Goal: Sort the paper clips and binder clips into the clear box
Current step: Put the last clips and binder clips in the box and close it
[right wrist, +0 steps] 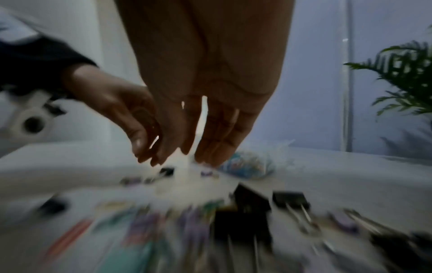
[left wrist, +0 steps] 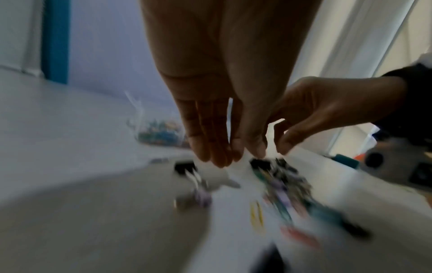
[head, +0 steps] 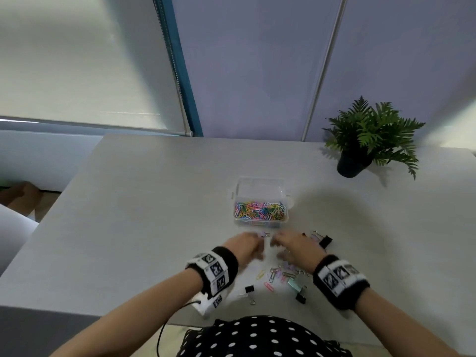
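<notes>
The clear box [head: 260, 186] stands mid-table; its near compartment holds many coloured paper clips [head: 260, 211]. Just in front of it my left hand [head: 248, 244] and right hand [head: 289, 244] hover close together over the table, fingers pointing down and relaxed. Nothing shows in either one. A small purple binder clip [head: 265, 234] lies between them. Behind the hands lies a loose pile of clips [head: 283, 274] with a teal binder clip [head: 293, 284]. Both wrist views are blurred; they show my left hand [left wrist: 236, 155] and right hand [right wrist: 196, 153] above scattered clips.
Black binder clips lie at the right [head: 325, 240] and near the table's front edge [head: 249, 289], [head: 300, 297]. A potted fern [head: 365, 140] stands at the back right. A cable runs from my left wrist camera over the front edge.
</notes>
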The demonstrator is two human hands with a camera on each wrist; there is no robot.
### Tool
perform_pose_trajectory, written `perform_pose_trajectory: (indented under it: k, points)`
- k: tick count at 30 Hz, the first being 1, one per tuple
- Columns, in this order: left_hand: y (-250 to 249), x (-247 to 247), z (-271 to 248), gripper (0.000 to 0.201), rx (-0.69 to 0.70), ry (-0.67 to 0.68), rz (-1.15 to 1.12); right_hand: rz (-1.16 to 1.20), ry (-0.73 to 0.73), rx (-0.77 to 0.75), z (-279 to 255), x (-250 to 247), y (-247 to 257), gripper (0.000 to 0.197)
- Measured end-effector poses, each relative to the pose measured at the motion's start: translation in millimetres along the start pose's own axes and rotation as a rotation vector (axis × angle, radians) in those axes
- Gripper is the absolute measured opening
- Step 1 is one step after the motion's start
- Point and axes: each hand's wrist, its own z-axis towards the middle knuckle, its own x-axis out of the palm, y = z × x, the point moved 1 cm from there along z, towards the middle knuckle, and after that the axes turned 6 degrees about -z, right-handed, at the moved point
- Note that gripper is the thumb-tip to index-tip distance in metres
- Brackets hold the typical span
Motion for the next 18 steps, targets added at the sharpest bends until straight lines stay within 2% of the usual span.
perform_pose_trajectory:
  k: [2,3,5,10,14,16,18]
  points:
    - [-2.9,25.4,-12.1,0.021,0.03,0.125,0.005,-0.149,0.159,-0.061,-23.9,23.1,1.6,0.037]
    - [-4.5,32.5,-14.9,0.023,0.085,0.139,0.004,-0.182,0.181,-0.075,-31.2,32.1,0.8,0.038]
    - [-8.0,34.3,-15.8,0.027,0.168,0.14,0.05,-0.14,0.151,-0.085,-37.1,43.4,-3.3,0.032]
    - [-10.1,26.1,-10.2,0.019,0.248,0.151,0.176,-0.021,-0.023,-0.073,-31.2,54.3,-15.0,0.003]
    - [-6.3,26.5,-7.8,0.009,0.285,0.13,0.214,-0.092,-0.078,-0.056,-23.6,44.7,-13.8,0.007]
    - [-4.0,29.2,-7.5,0.01,0.309,0.091,0.274,-0.132,-0.118,-0.05,-21.7,42.4,-16.1,0.007]
    - [0.5,34.8,-7.7,0.016,0.303,0.071,0.327,-0.082,-0.105,0.021,-20.9,40.3,-19.8,0.011]
